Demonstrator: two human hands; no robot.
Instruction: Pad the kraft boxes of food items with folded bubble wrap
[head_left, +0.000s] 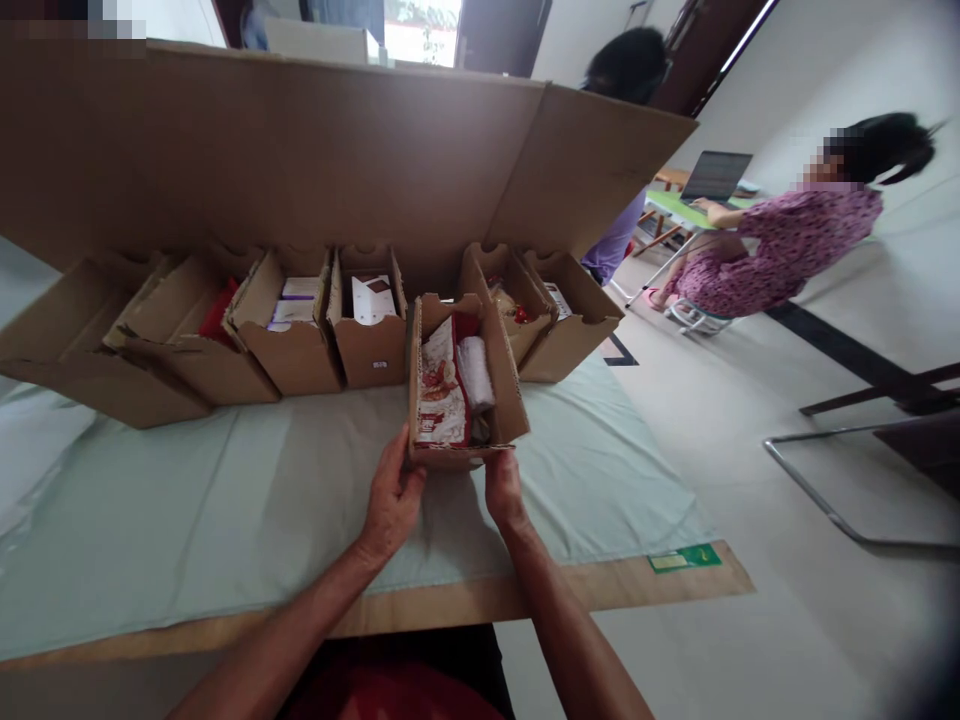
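Observation:
A small open cardboard box (504, 385) is held just above the table, pulled forward out of a row of similar boxes. Inside it lie a red and white printed packet (441, 385) and a white wrapped roll (475, 372). My left hand (391, 497) grips the box's near left corner, fingers closed on the cardboard. My right hand (504, 487) grips the near right corner the same way.
Several open cardboard boxes (296, 345) with packets stand in a row against a tall cardboard sheet (300, 150). A pale green cloth (225, 490) covers the wooden table. At the right, a person in a patterned dress sits at a laptop (716, 175); a metal chair frame (832, 480) stands on the floor.

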